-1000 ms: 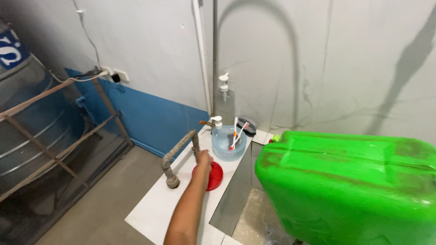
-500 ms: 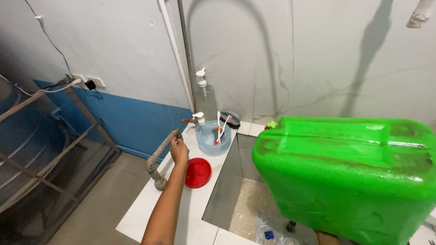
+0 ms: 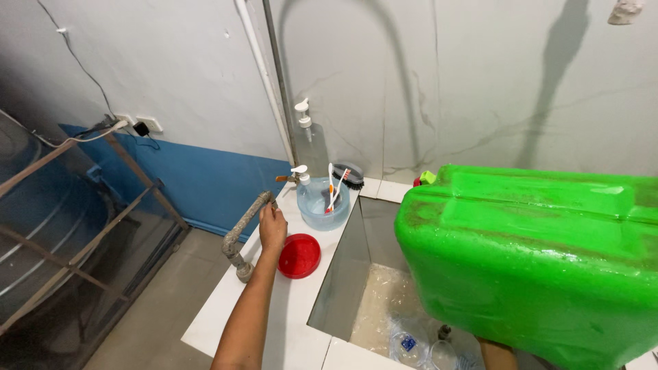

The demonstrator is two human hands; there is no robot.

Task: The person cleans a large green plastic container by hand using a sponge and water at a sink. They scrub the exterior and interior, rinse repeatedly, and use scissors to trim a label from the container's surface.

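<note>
Green plastic fills your right side: one big jerrycan [image 3: 531,264] is held up over the tiled tank [image 3: 343,270], to the right of the bent metal pipe [image 3: 241,229]. Your right hand [image 3: 499,353] is under the can, mostly hidden, so you cannot tell how its fingers lie. Your left hand [image 3: 272,227] is curled around the top of the pipe near its spout end, fingers closed on it.

To work the pipe well, keep your wrist straight and your grip snug on the metal, since it looks rough and possibly wet. Support the can from below with its weight close to your body, because one hand under a bulky can may slip.

Counted from the pipe outward: one red lid [image 3: 299,255] lies on the white surface [image 3: 226,308] just right of it; one clear blue bowl [image 3: 323,203] sits behind it, holding two toothbrushes [image 3: 334,186]; one black brush [image 3: 350,176] lies just beyond the bowl; two pump bottles stand near the wall, a tall one [image 3: 304,130] and a small one [image 3: 300,176].
</note>
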